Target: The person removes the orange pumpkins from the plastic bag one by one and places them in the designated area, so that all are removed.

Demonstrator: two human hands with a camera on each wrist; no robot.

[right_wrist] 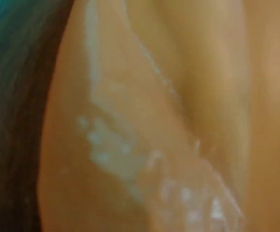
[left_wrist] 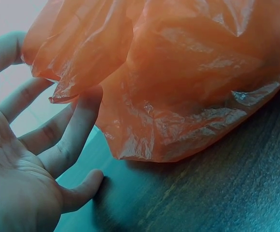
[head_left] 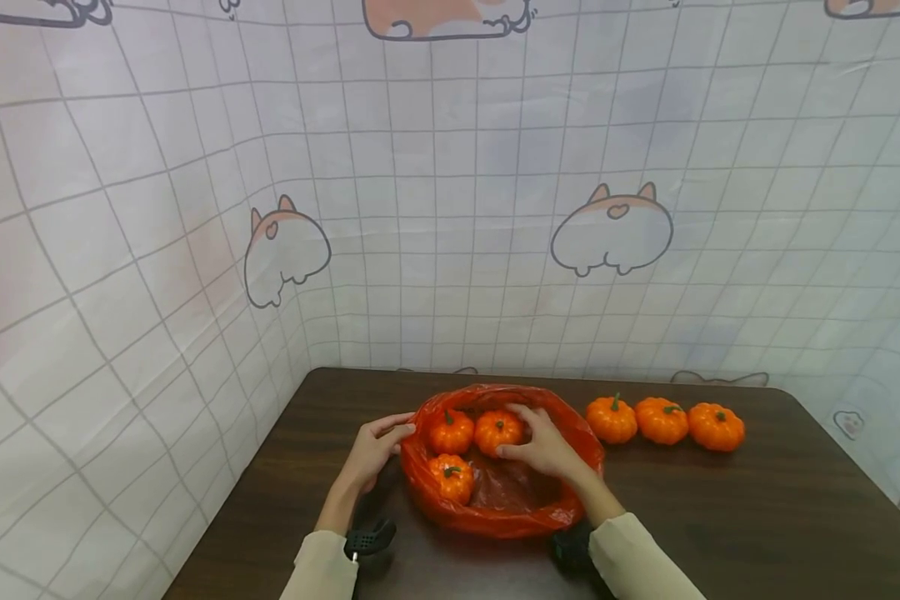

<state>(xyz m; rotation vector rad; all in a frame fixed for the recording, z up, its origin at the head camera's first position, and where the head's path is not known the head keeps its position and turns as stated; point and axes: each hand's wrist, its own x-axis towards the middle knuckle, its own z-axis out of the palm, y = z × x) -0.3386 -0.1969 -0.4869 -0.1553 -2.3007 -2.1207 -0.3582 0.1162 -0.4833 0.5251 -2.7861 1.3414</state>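
Observation:
An orange-red plastic bag point(head_left: 506, 521) stands wide open on the table, its rim rolled outward. Inside lie three small orange pumpkins: one at the back left point(head_left: 451, 432), one at the front left point(head_left: 452, 479), and one right of the back one point(head_left: 498, 432). My right hand point(head_left: 543, 446) reaches in over the bag's right side and grips that last pumpkin between thumb and fingers. At the left rim, my left hand point(head_left: 371, 454) holds the plastic edge; in the left wrist view its fingers point(left_wrist: 84, 111) meet the hanging fold. Blurred plastic point(right_wrist: 111, 169) fills much of the right wrist view.
To the right of the bag, three more pumpkins stand in a row: a left one point(head_left: 612, 418), a middle one point(head_left: 662, 420) and a right one point(head_left: 716, 427). The dark wooden table point(head_left: 720, 525) backs onto a white checked curtain point(head_left: 450, 250), which also runs along the left side.

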